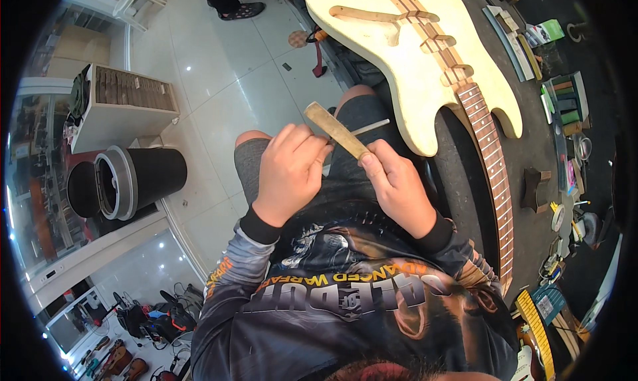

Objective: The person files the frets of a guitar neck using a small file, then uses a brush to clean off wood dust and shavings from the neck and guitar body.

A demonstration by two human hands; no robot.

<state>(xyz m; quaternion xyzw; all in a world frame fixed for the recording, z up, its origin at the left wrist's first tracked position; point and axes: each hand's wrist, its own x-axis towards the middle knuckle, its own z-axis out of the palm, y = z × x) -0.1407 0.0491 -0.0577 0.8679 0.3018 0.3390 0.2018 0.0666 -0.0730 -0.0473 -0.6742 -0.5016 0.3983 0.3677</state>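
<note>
Right hand (397,181) is closing thumb and fingers around the near end of a flat tan bar (335,129), the far end pointing up and left, free of that hand. Left hand (289,168) is curling nearly closed, seemingly pinching a thin pale rod (372,126) by one end; the rod is crossing behind the bar, so exact contact is hiding from view. Both pieces are hanging above the lap, between the knees, with no support showing under them. Main risk: the rod is sitting in a small fingertip hold, so a hard push from the bar could be twisting it loose or snapping it; a slip could be sending the bar's edge into the left fingertips. A dropped piece would likely be landing on the shorts or the tiled floor (222,112). To the right, a cream guitar body (415,82) with fretted neck (493,161) is lying on the dark worktop (531,148), body edge near the right knee; a careless swing rightward could be knocking or scratching it.
</note>
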